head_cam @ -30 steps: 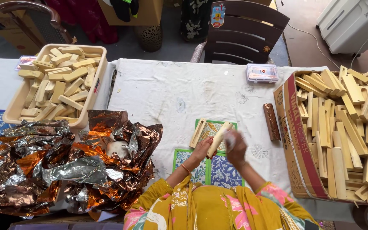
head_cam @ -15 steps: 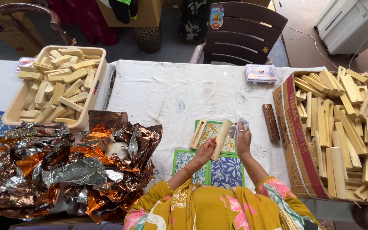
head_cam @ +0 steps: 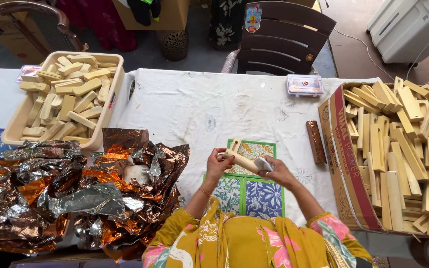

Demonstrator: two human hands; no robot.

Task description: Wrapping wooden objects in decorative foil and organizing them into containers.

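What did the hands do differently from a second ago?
Both hands still hold the pale bar. The left hand moved to its left end and the right hand dropped to its right end, so it now lies flatter. The foil heap and tray stayed put.

Bright, even light; sharp focus
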